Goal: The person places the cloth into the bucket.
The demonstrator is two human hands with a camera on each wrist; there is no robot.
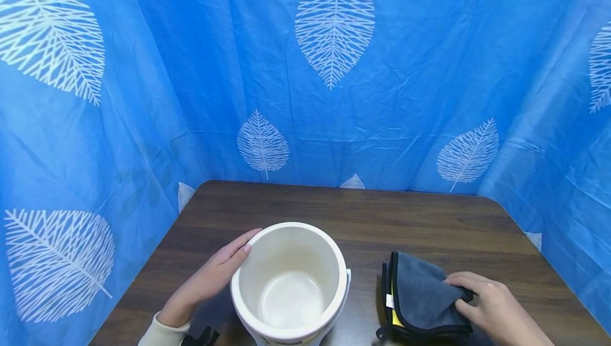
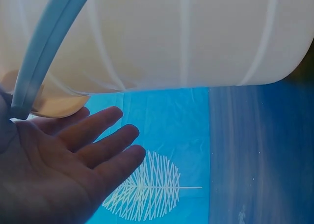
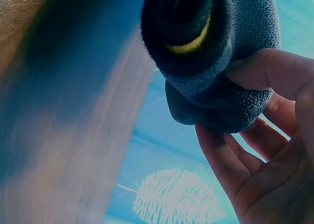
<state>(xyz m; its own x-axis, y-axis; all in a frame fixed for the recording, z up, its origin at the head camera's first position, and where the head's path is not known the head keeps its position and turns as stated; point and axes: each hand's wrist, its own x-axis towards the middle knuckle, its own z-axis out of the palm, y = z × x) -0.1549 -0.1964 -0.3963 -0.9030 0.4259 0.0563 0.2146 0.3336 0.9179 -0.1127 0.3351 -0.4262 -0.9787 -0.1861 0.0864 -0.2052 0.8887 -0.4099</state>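
Observation:
A white bucket [image 1: 291, 330] stands upright near the front of the table, its round mouth facing up. My left hand [image 1: 210, 281] rests against the left side of its rim, thumb at the edge. In the left wrist view the fingers [image 2: 105, 128] are nearly straight, beside the bucket's ribbed wall [image 2: 147, 42]. Off to the right lies a folded dark grey cleaning cloth [image 1: 425, 290] with black edging, a yellow underside and a white tag. My right hand [image 1: 491, 303] pinches its right edge between thumb and fingers. The right wrist view shows the cloth [image 3: 211, 86] bunched in that grip.
The dark wooden table [image 1: 382, 213] has rounded back corners. Blue curtains [image 1: 406, 96] with white leaf prints enclose it at the back and on both sides. A pale handle [image 2: 49, 47] runs along the bucket's side.

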